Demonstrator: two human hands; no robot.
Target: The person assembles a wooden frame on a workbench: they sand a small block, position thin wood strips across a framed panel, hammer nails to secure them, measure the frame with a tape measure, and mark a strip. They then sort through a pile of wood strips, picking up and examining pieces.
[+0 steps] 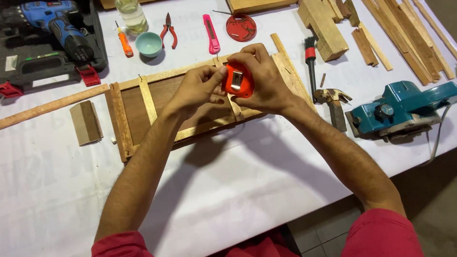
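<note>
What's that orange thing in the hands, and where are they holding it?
An orange tape measure. The right hand wraps around its case from the right side; the left hand touches its left edge with thumb and fingers, above the wooden frame.

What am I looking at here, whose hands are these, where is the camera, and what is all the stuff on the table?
This is a single picture from a camera worn on a person's head, looking down at their own two bare hands; there is no machine. The left hand and right hand together hold an orange tape measure above a flat wooden frame lying on a white table cover. Around it lie tools: a blue cordless drill in its case at the upper left, red-handled pliers, a pink utility knife, a small green bowl, a hammer, and a teal electric planer on the right. Wooden sticks are piled at the upper right.
</note>
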